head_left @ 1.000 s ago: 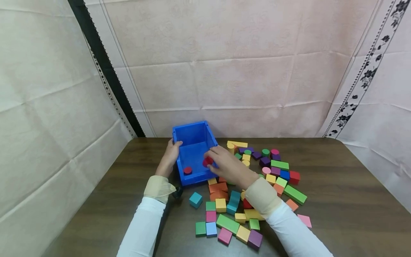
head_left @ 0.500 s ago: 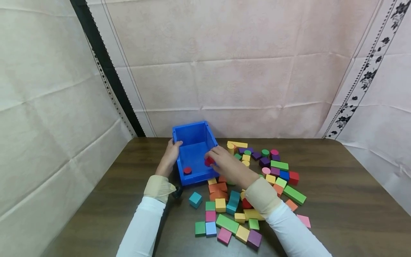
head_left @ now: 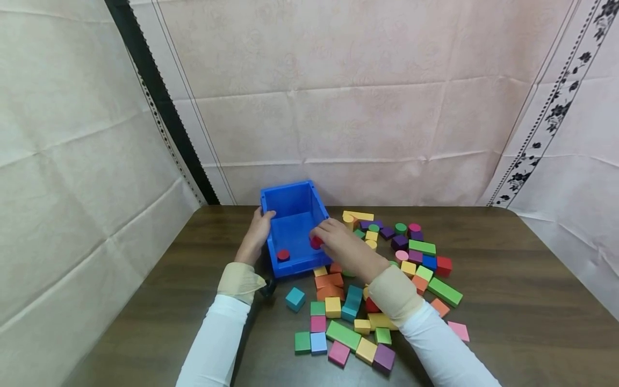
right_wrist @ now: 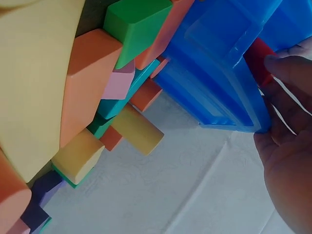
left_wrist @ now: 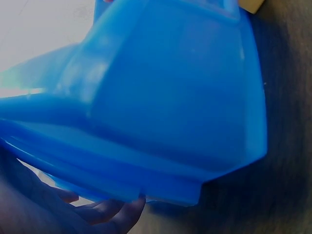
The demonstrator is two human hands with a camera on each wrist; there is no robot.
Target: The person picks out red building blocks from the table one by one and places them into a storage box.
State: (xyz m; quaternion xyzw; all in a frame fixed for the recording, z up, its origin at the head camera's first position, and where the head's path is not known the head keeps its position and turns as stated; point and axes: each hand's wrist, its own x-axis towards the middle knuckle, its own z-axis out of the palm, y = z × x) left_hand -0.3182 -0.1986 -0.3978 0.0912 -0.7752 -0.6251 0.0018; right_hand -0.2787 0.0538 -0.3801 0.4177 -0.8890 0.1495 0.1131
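Note:
A blue plastic bin (head_left: 293, 265) stands tilted toward the head camera at the back left of the blocks. My left hand (head_left: 255, 236) grips its left wall, thumb over the rim; in the left wrist view the fingers (left_wrist: 127, 214) lie along its outside. Over the bin's right side, my right hand (head_left: 345, 248) pinches a red round block (head_left: 316, 243), partly covered by the fingers. That red block (right_wrist: 258, 62) also shows between thumb and fingers in the right wrist view. Another red round block (head_left: 282, 255) lies inside, in the bin's near left corner.
Several coloured blocks spread over the wooden table (head_left: 522, 279) right of and in front of the bin. A teal cube (head_left: 295, 299) sits apart near the bin's front. Orange blocks (head_left: 330, 286) lie close to its near right corner. A pale cloth (head_left: 367, 107) hangs behind.
The red round block in my right hand has shifted slightly to the right and turned, with less of it showing. My left hand and the bin keep their places.

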